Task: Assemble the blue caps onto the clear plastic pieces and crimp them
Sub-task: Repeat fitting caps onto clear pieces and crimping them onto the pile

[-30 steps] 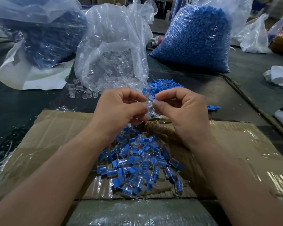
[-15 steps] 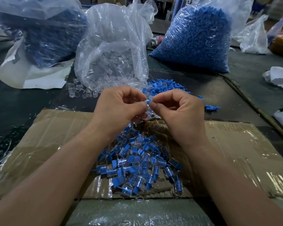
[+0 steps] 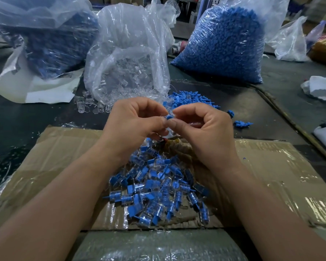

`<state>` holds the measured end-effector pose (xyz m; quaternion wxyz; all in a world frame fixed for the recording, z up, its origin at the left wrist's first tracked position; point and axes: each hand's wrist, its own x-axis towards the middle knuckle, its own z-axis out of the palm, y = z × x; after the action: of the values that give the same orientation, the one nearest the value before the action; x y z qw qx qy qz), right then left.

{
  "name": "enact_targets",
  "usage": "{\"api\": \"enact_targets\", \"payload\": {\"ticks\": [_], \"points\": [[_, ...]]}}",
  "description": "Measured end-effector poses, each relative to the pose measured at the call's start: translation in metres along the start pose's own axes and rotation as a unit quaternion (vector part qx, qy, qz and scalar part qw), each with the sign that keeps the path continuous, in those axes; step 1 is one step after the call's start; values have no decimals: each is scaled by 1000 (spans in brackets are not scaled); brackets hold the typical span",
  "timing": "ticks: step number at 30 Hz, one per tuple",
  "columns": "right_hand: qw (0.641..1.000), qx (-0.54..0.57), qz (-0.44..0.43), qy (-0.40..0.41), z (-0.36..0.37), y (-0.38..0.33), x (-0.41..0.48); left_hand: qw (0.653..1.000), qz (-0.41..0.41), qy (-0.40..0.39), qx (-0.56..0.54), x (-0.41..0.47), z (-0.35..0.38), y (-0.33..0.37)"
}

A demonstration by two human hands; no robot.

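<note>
Here both hands, left hand (image 3: 134,122) and right hand (image 3: 201,127), pinch one blue cap (image 3: 169,117), seemingly seating it into a barely visible clear piece.

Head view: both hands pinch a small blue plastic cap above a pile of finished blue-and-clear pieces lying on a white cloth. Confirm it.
Wrong surface. The head view shows the pile of finished blue-and-clear pieces lying on flattened brown cardboard, not a white cloth. The left hand and right hand do pinch the small blue plastic cap above it.
</note>
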<state>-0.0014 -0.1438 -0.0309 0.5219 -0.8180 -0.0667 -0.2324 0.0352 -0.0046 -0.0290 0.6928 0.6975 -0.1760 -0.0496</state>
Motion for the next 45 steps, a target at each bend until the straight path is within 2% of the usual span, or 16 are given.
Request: {"api": "enact_targets", "payload": {"ticks": [8, 20, 31, 45], "points": [[991, 110, -10, -81, -3, 2, 0, 998, -36, -22, -56, 1, -3, 3], [996, 51, -55, -48, -6, 3, 0, 989, -79, -54, -112, 2, -6, 4], [993, -11, -110, -48, -9, 8, 1, 992, -72, -61, -80, 2, -5, 2], [991, -39, -123, -48, -7, 10, 0, 990, -92, -65, -81, 4, -7, 1]]}}
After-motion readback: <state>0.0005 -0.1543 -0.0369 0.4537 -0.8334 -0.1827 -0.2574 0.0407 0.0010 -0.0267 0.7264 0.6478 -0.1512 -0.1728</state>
